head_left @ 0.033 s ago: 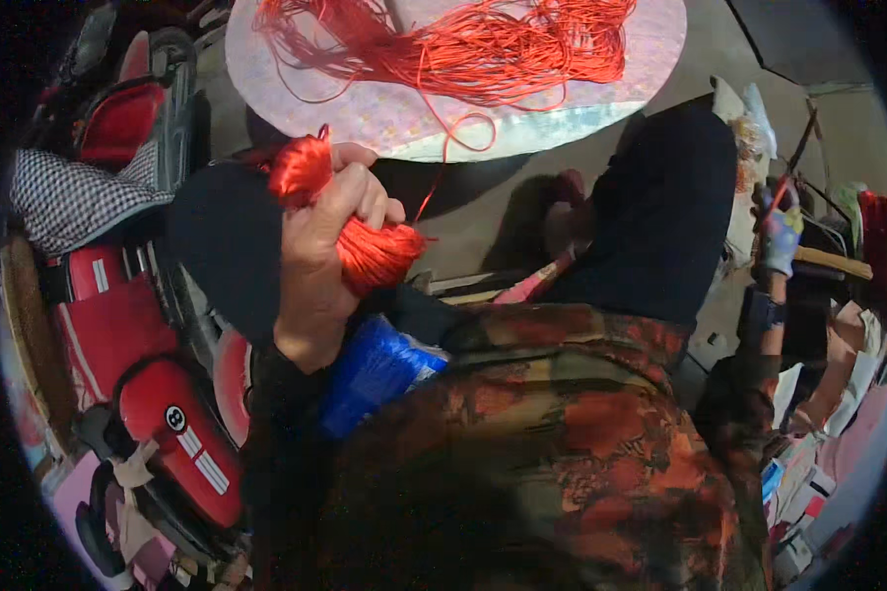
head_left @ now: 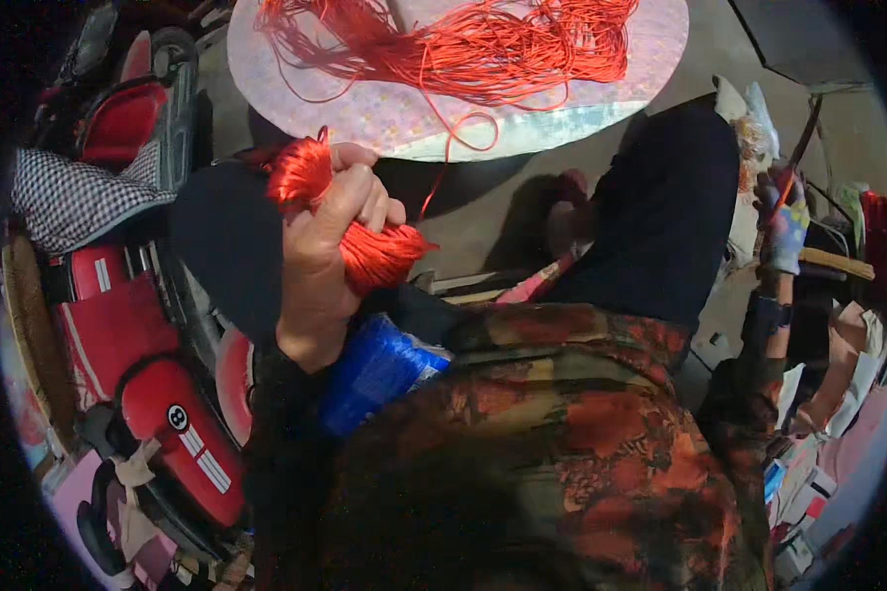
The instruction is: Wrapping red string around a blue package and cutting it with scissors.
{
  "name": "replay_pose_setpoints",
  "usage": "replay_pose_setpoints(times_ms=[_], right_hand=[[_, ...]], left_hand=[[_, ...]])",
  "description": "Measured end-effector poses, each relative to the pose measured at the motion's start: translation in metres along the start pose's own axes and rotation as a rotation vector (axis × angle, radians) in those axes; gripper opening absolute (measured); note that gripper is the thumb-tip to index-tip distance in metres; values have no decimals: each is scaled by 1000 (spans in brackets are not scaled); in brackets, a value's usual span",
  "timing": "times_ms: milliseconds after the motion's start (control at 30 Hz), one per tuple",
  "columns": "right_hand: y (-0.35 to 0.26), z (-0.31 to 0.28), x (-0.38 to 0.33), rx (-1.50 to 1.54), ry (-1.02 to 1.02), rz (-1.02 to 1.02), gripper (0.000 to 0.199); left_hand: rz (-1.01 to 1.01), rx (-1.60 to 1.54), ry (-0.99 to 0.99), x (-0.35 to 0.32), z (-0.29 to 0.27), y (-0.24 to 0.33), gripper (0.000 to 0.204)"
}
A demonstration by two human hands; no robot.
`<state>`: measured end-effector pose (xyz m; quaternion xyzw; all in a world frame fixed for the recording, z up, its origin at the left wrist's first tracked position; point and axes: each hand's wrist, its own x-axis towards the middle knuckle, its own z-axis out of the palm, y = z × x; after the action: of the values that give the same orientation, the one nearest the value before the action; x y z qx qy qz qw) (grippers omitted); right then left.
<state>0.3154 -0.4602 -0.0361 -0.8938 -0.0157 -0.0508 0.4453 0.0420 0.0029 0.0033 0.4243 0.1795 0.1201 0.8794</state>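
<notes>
My left hand is closed round a bundled hank of glossy red cord, whose looped top sticks out above the thumb side and whose folded strands hang below the fingers. One loose strand leads up from near this hank toward a large tangle of red cord on a round, pale patterned surface. Far off to the right, my right hand wears a light glove with coloured spots. Its dim fingers are curled, and a red strand crosses them.
A blue plastic-wrapped roll lies against my lap. On the left are a red and black ride-on toy and a checked cloth. Papers and scraps crowd the right side, near a wooden stick.
My right hand has shifted slightly to the right. The left hand and its red hank stay nearly in place.
</notes>
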Motion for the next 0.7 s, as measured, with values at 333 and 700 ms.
replay_pose_setpoints(times_ms=[333, 700], right_hand=[[-131, 124, -99, 480, -1452, -277, 34], [-107, 180, -108, 542, -2156, -44, 42]], left_hand=[[150, -70, -184, 0, 0, 10, 21], [266, -179, -350, -4, -14, 18, 29]])
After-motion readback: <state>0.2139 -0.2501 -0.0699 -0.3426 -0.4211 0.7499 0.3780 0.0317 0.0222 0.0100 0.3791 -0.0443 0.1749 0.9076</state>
